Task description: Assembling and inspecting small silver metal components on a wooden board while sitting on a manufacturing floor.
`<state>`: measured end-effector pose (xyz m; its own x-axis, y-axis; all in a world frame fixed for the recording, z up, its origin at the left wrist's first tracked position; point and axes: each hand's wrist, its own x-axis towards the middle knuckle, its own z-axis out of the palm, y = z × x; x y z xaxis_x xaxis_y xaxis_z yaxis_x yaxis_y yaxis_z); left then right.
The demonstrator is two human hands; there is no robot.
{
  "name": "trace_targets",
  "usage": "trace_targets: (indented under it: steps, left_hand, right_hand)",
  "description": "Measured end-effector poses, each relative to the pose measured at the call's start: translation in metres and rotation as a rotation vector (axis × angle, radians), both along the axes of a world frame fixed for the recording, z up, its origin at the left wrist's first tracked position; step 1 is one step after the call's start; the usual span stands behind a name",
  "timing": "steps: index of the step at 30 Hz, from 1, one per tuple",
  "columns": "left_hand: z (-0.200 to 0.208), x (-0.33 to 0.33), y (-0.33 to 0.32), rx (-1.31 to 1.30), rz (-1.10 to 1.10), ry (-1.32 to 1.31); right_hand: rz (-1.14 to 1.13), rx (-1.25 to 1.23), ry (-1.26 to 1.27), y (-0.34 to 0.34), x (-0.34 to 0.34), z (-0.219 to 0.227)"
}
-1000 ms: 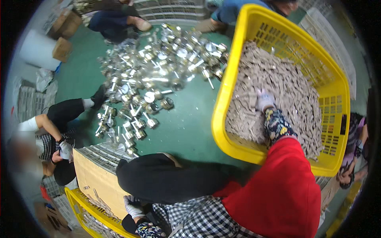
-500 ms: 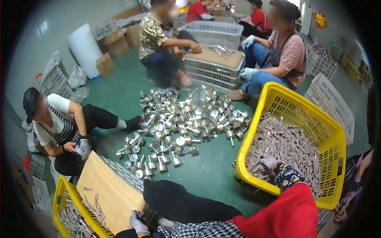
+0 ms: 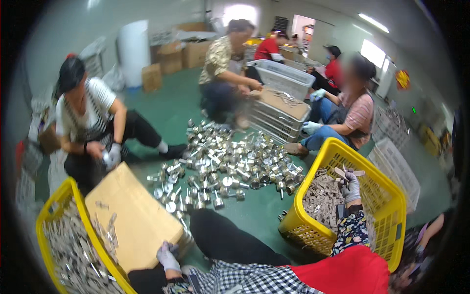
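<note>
My gloved right hand is raised over the yellow basket on the right. Its fingers pinch small flat grey strips that stick out past the fingertips. Beneath it, a heap of similar grey strips fills the basket's lower part. At the near edge of a tan cardboard surface, my gloved left hand rests with curled fingers; what they hold, if anything, is hidden. Several loose strips lie on that cardboard's left side.
A second yellow basket with grey strips stands at the left. Metal knob-like parts with stems are piled on the green floor ahead. One person sits at the left; others sit around stacked grey crates farther back.
My right hand has risen off the heap, and strips now show between its fingers. The left hand stays at the cardboard's edge. The whole view has tilted upward.
</note>
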<state>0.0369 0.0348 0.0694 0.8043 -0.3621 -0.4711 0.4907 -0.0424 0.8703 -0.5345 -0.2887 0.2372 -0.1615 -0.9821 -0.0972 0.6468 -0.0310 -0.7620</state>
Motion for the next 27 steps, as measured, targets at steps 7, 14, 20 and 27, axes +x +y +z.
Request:
trace_targets:
  steps: [7,14,20,27]
  left_hand:
    - [0.004,0.000,-0.037,0.360,-0.179,-0.578]
    - [0.039,-0.002,-0.006,0.633,-0.454,-1.038]
    - [-0.095,0.030,-0.070,0.840,-0.203,-0.808]
    - [-0.065,0.011,-0.066,-0.077,-0.107,-0.173]
  right_hand:
    - [0.713,-0.302,-0.054,0.032,0.253,0.062]
    - [1.498,-0.046,0.331,0.141,0.538,-0.034]
    - [1.674,0.127,0.179,0.198,0.688,-0.100]
    - [1.836,-0.304,1.067,0.282,0.685,-0.015]
